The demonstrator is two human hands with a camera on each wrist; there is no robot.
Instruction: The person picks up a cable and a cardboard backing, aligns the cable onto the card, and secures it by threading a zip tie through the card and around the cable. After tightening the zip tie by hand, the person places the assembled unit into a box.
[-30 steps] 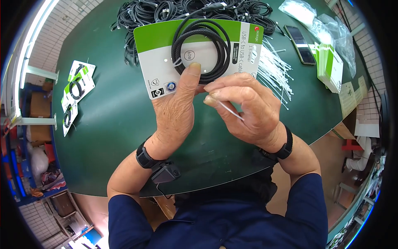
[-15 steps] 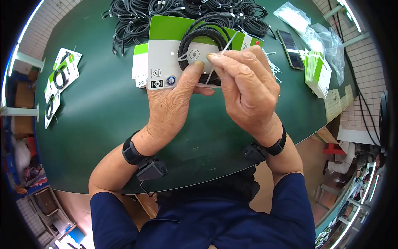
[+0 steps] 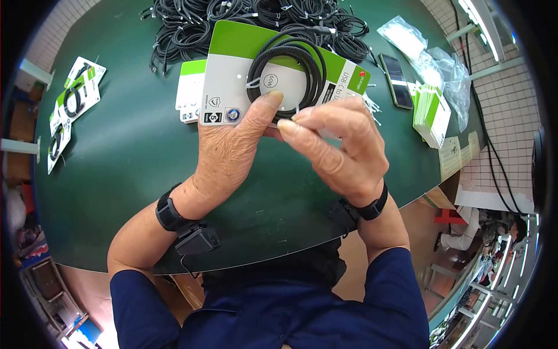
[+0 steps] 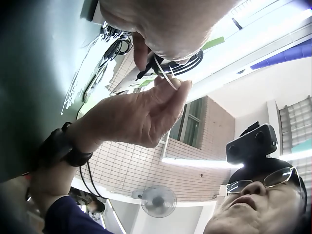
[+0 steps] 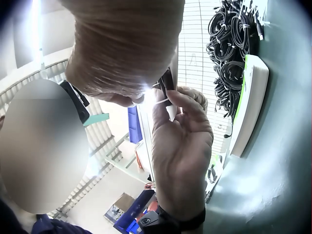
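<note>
My left hand (image 3: pixel 229 142) holds a green-and-white printed card (image 3: pixel 224 81), thumb on its front and fingers behind. A coiled black braided USB-C cable (image 3: pixel 256 68) lies against the card face, with the left thumb pressing its lower part. At the bottom of the coil, my right hand (image 3: pixel 343 148) pinches a thin white cable tie (image 4: pixel 166 75) between thumb and index finger. The left wrist view shows the tie running from the cable up to those fingertips. In the right wrist view the tie loops around the cable beside the left hand (image 5: pixel 180 151).
Bundled black cables (image 3: pixel 192 29) heap along the far side. Several carded cables (image 3: pixel 78 96) lie at left, and a card stack (image 3: pixel 190 90) sits behind the held card. Loose white ties (image 3: pixel 373 107), a phone (image 3: pixel 397 81), plastic bags (image 3: pixel 407 41) and another card stack (image 3: pixel 433 116) are at right.
The right hand brought the white tie up across the front of the coil, then lowered its pinch to the coil's bottom edge. The left hand keeps holding card and cable.
</note>
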